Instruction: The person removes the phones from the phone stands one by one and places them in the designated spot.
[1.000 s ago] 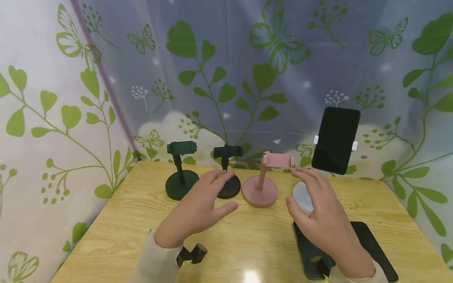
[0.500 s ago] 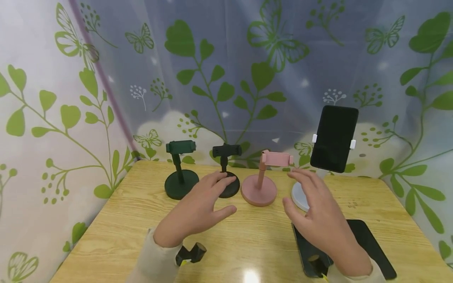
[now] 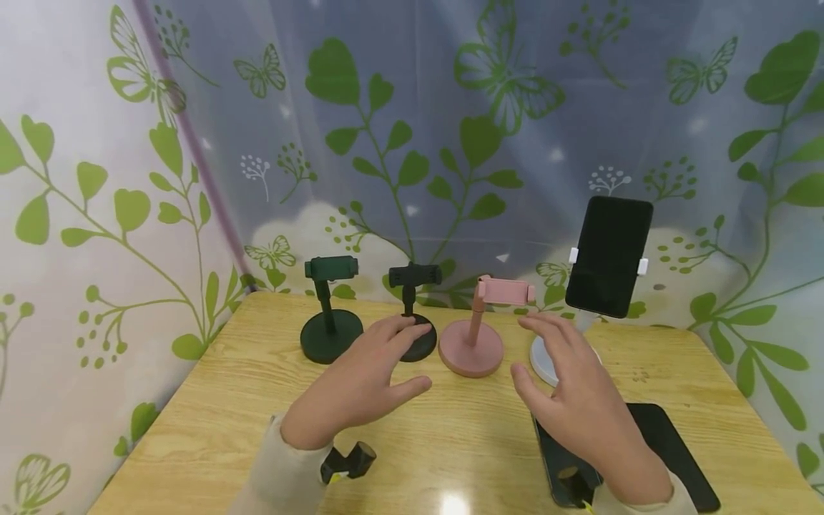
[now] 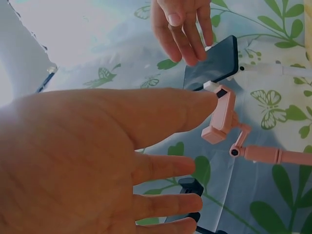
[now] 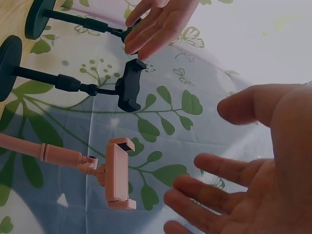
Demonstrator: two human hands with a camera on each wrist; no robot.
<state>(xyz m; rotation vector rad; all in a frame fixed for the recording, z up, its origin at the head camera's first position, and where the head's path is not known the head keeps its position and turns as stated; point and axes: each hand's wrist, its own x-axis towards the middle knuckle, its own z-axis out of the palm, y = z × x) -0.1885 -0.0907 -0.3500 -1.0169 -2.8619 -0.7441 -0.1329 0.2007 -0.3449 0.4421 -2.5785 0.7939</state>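
Observation:
My left hand (image 3: 367, 379) hovers with loosely extended fingers in front of the black phone stand (image 3: 415, 275), hiding part of its round base. Fingers spread, my right hand (image 3: 579, 400) is held over the table in front of the white phone stand (image 3: 543, 361). Neither hand holds anything. A dark-screened phone (image 3: 609, 256) sits tilted in the white stand's clamp. Between the hands stands a pink phone stand (image 3: 472, 350), its clamp (image 5: 117, 173) holding nothing. A green phone stand (image 3: 331, 336) is at the far left of the row.
Two dark phones lie flat on the wooden table (image 3: 212, 429): one phone (image 3: 553, 465) partly under the right hand, another phone (image 3: 676, 450) to its right. A patterned curtain (image 3: 412, 143) hangs just behind the stands.
The right hand has shifted slightly to the left and down, showing more of the white base. The left hand has barely moved; the stands and phones have stayed in place.

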